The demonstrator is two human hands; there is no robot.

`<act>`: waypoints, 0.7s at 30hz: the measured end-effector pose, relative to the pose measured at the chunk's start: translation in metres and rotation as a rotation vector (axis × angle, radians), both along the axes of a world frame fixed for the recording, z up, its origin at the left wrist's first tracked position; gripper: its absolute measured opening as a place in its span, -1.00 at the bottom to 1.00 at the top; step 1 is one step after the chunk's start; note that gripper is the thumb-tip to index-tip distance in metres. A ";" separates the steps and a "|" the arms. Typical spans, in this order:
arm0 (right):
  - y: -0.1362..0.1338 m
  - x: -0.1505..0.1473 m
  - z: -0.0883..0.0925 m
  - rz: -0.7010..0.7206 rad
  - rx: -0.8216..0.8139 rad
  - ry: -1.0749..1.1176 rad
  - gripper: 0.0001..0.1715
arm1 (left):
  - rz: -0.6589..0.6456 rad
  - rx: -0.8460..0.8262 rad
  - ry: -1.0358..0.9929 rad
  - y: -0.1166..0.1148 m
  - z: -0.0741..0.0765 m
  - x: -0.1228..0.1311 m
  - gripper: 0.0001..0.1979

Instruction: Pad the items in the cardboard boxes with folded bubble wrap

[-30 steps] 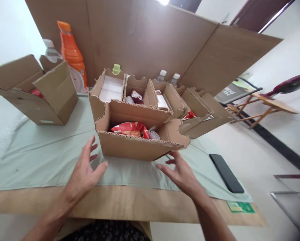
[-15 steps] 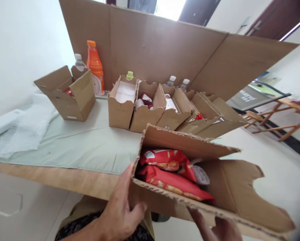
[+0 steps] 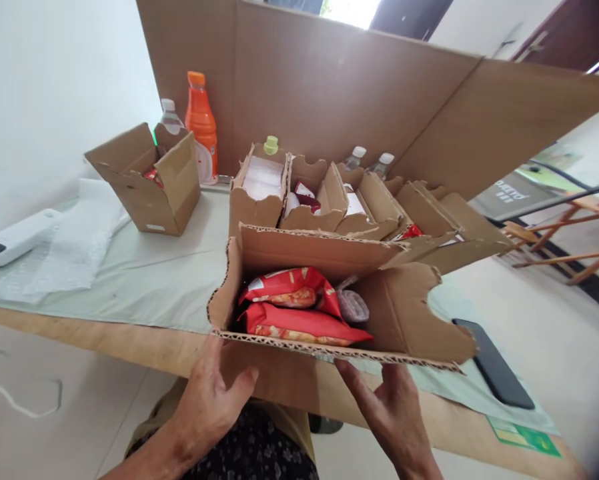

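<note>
An open cardboard box (image 3: 289, 383) is close in front of me at the table's front edge, its long side toward me. Two red snack packets (image 3: 299, 323) and a clear wrapped item (image 3: 352, 305) lie inside. My left hand (image 3: 212, 393) is at the box's left front corner, thumb apart along the front side and the other fingers partly hidden by the box. On the right, my right hand (image 3: 387, 407) touches the lower front side, its fingers spread and their tips partly under the edge. Both hands hold the box between them.
Behind stands a row of open cardboard boxes (image 3: 317, 217). Another box (image 3: 154, 200) and an orange bottle (image 3: 201, 127) are at the left, near bubble wrap (image 3: 74, 247) and a white device (image 3: 22, 237). A black phone (image 3: 497, 367) lies right. A tall cardboard panel (image 3: 329, 93) rises behind.
The box with the red packets has moved left and turned more level, and both hands have moved with it. The black phone and a green card have come into view at the right.
</note>
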State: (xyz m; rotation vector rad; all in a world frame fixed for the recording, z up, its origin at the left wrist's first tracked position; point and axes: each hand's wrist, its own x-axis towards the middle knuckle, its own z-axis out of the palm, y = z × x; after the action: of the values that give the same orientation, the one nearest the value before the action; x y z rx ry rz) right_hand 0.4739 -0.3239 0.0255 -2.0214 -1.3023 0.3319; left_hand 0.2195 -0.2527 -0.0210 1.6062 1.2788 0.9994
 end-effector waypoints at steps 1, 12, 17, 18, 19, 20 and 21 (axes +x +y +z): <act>0.003 -0.005 -0.002 0.025 -0.019 0.009 -0.49 | 0.027 -0.005 0.020 -0.003 -0.005 -0.008 -0.56; 0.105 -0.074 -0.014 0.518 0.144 0.005 -0.39 | 0.351 -0.101 0.005 -0.019 -0.021 -0.096 -0.36; 0.076 -0.102 -0.049 0.546 0.169 -0.018 -0.12 | 0.447 -0.017 0.054 0.032 -0.004 -0.115 -0.42; 0.063 -0.108 -0.060 0.523 0.167 -0.036 -0.08 | 0.423 -0.005 0.060 0.050 -0.001 -0.116 -0.44; 0.050 -0.112 -0.069 0.502 0.169 -0.056 -0.03 | 0.418 0.029 0.047 0.069 0.002 -0.116 -0.47; 0.038 -0.116 -0.077 0.492 0.177 -0.069 0.01 | 0.380 0.070 0.009 0.089 0.006 -0.115 -0.45; 0.029 -0.118 -0.082 0.498 0.191 -0.071 0.03 | 0.356 0.110 -0.026 0.108 0.009 -0.113 -0.42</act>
State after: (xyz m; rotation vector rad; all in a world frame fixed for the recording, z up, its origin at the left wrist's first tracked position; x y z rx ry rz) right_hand 0.3556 -0.2949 -0.0567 -1.5454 -1.8057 0.3475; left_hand 0.1063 -0.1449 -0.0122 1.4687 1.5488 1.3226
